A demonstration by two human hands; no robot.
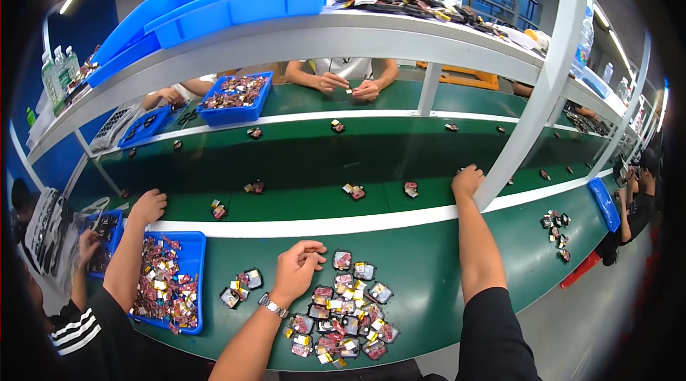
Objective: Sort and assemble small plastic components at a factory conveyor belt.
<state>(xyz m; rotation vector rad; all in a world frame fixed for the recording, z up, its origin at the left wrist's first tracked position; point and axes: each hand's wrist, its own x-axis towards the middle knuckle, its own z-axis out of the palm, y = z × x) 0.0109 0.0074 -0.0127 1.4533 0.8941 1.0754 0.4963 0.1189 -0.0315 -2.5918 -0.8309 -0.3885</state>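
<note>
My left hand (299, 268), with a metal-band watch on its wrist, hovers by the upper left of a pile of small electronic assemblies (349, 324). Its fingers are loosely bent and a little apart, with nothing visible in them. The assemblies have clear, dark-rimmed housings, red wires and yellow-white labels. Stretched across the white rail (343, 224), my right hand (468, 182) is over the green conveyor belt. Its fingers close on a small dark assembly, mostly hidden by the fingertips.
A small cluster of assemblies (241, 288) lies left of my left hand, beside a full blue bin (201, 281). A co-worker's arm (123, 281) crosses that bin. An upright post (532, 95) stands by my right hand. Another person's hands (350, 87) work across the belt.
</note>
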